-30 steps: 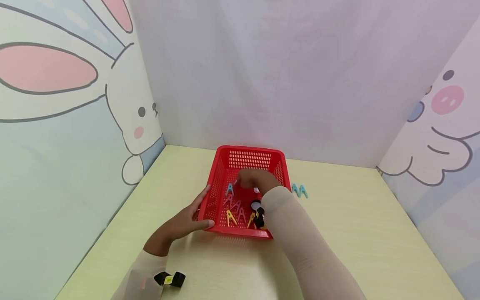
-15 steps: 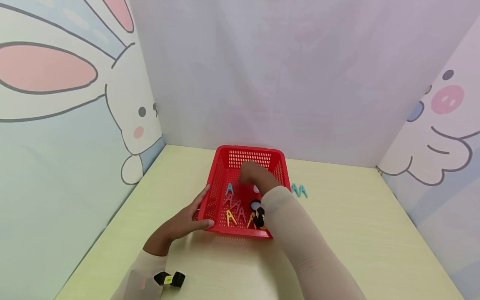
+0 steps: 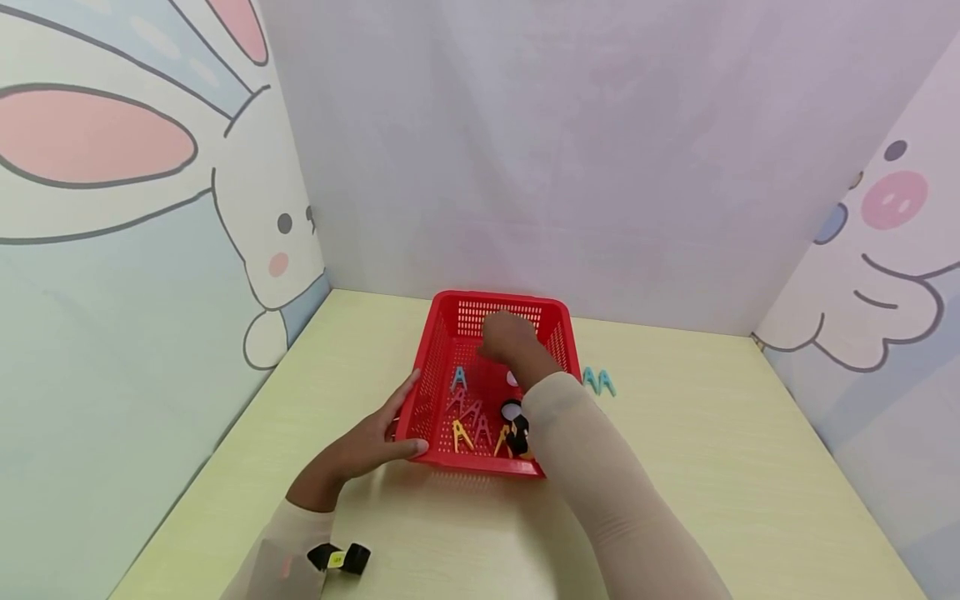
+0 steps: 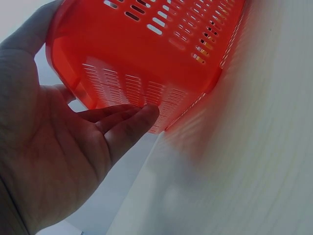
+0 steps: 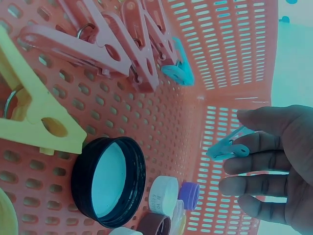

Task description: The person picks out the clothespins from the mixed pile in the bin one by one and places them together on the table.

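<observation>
My right hand (image 3: pixel 508 337) is inside the red basket (image 3: pixel 486 467), up near its back wall. In the right wrist view, its thumb and fingers pinch a light-blue clothespin (image 5: pixel 228 148); the head view hides this clothespin. My left hand (image 3: pixel 369 442) holds the basket's near left corner, thumb on the rim and fingers along the outer side wall (image 4: pixel 112 81). On the basket floor lie another blue clothespin (image 3: pixel 459 379), several pink clothespins (image 3: pixel 472 411) and yellow clothespins (image 3: pixel 462 435).
A black-rimmed round cap (image 5: pixel 107 182), a white cap (image 5: pixel 164 195) and a purple cap (image 5: pixel 190 195) sit in the basket. Two blue clothespins (image 3: pixel 598 381) lie on the pale table (image 3: pixel 675 450) right of it. A plain curtain (image 3: pixel 525 167) hangs behind.
My right hand has moved back and slightly right within the basket, away from the blue clothespin on its floor. The left hand and basket have stayed in place.
</observation>
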A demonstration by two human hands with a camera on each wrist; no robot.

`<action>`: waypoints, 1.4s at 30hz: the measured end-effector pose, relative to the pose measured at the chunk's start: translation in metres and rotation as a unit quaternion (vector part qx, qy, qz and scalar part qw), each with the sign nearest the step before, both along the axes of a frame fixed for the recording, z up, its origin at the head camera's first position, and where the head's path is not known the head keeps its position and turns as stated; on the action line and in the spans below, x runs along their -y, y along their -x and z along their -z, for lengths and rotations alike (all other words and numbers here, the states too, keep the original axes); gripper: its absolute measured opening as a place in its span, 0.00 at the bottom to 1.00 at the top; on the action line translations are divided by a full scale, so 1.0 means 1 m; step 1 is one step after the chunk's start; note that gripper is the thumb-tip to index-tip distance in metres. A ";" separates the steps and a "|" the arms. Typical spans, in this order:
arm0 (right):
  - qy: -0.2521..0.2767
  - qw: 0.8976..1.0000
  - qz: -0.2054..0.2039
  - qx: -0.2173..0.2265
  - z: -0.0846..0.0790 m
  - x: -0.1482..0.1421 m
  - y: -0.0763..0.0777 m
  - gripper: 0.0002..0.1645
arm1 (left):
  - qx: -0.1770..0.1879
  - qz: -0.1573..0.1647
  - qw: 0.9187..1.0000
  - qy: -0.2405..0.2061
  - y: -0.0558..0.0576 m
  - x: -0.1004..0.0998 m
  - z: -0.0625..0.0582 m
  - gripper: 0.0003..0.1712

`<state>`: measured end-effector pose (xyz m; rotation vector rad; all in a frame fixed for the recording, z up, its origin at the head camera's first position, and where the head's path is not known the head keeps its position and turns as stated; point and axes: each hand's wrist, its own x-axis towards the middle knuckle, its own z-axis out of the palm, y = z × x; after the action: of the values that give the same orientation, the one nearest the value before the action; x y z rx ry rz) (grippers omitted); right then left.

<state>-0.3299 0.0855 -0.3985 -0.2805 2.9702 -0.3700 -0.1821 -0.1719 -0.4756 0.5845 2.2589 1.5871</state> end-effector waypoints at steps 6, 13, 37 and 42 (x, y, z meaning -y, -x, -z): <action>0.011 1.000 0.005 -0.004 -0.001 0.001 -0.002 0.29 | 0.000 0.001 1.000 -0.002 -0.001 0.000 -0.001 0.69; 0.013 1.000 0.012 0.014 -0.004 0.004 -0.003 0.31 | -0.001 0.001 1.000 -0.001 -0.002 0.000 -0.002 0.69; 0.033 0.999 -0.028 -0.001 -0.043 0.002 -0.015 0.36 | 0.003 0.005 1.000 -0.008 -0.003 0.000 -0.004 0.69; 0.049 0.998 -0.031 -0.005 -0.049 0.001 -0.018 0.34 | 0.006 0.004 1.000 -0.008 -0.003 0.000 -0.003 0.69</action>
<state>-0.3115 0.0846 -0.3491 -0.3845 2.9498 -0.5084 -0.1789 -0.1714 -0.4726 0.5859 2.2345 1.6013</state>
